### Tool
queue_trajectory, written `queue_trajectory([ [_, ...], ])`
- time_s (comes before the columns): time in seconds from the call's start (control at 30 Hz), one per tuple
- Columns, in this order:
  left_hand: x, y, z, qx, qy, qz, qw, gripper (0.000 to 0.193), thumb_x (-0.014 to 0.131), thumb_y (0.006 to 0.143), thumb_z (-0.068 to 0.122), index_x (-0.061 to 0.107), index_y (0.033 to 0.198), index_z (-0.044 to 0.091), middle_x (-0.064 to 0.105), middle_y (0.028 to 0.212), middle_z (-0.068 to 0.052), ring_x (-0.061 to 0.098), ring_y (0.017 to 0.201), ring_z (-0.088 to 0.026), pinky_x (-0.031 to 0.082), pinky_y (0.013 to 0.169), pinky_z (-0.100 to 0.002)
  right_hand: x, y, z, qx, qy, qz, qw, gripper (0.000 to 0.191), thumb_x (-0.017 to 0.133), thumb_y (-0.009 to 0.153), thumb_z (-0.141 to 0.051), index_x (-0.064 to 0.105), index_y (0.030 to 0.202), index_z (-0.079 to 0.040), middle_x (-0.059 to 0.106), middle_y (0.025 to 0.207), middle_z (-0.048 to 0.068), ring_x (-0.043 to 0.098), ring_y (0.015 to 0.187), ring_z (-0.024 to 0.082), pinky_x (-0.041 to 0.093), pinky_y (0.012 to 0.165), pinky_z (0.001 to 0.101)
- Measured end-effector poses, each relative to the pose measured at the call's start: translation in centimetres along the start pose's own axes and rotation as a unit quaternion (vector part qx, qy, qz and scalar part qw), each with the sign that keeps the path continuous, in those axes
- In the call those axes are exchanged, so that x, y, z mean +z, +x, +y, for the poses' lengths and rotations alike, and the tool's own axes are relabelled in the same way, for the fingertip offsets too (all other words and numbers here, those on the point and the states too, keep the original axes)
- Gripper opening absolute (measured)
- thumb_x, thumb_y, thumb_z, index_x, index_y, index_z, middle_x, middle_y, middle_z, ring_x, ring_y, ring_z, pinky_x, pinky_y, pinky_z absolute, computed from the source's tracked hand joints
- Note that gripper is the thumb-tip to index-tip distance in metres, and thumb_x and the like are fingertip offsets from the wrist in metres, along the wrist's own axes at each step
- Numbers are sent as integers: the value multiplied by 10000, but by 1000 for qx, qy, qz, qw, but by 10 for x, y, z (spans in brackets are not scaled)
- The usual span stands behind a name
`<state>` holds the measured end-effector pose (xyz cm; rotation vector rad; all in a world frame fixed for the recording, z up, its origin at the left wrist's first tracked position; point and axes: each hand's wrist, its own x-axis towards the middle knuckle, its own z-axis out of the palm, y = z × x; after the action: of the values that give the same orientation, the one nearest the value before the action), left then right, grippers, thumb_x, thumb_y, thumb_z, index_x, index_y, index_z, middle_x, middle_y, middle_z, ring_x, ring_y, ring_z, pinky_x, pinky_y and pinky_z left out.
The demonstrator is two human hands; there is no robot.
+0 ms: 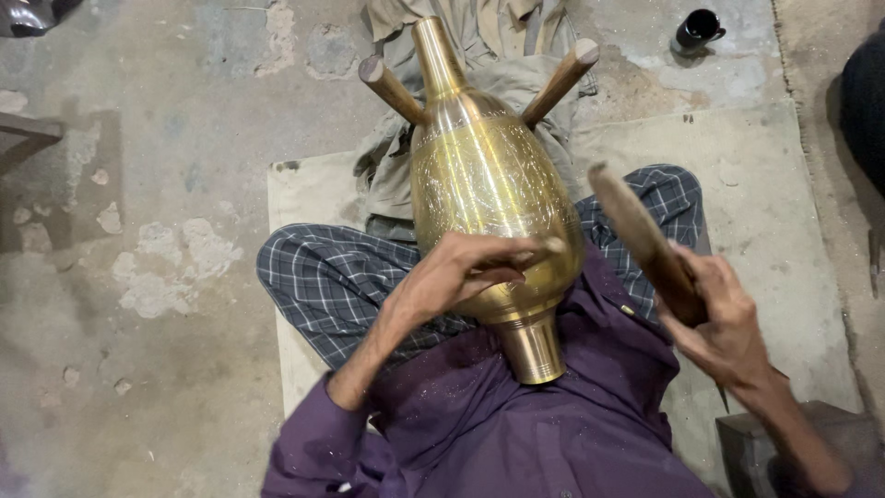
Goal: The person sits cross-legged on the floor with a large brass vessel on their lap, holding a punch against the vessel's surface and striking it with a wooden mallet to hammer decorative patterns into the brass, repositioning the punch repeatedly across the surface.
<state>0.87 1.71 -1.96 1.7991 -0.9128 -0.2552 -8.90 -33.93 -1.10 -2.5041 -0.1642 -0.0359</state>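
Observation:
A large shiny brass vase (479,175) lies across my lap, neck pointing away, base against my purple shirt. Its neck rests between two wooden pegs (392,89) that stick up from a cloth-covered stand. My left hand (461,272) rests on the lower belly of the vase, fingers closed on a small chisel-like tool (544,246) whose tip touches the metal. My right hand (714,314) grips a wooden mallet (636,231), raised to the right of the vase and tilted towards it. Fine scratched lines cover the vase's body.
I sit cross-legged in checked trousers on a pale mat (737,157) over a patchy concrete floor. A black cup (698,29) stands at the back right. A dark block (747,443) sits by my right elbow, and a dark edge (28,134) shows at far left.

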Motion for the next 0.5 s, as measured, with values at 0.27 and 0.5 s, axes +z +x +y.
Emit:
queue_trajectory([
  [0.27,-8,22,7,25,115,-150,982,594,753,818,114,643,1378,279,793,1128,3,759,959,-195,620,875,-382,17,-26,7,-9,-3,56,998,587,743,769,-35,522,1312,-24,570,1160,176,665,894,257,589,693,370],
  [0.5,-16,26,14,80,122,-180,973,586,782,835,169,625,1395,241,782,1130,-30,747,942,-230,609,813,-386,31,-37,8,-47,226,167,959,471,736,978,-17,513,1385,-99,611,1111,87,655,1010,180,615,856,333],
])
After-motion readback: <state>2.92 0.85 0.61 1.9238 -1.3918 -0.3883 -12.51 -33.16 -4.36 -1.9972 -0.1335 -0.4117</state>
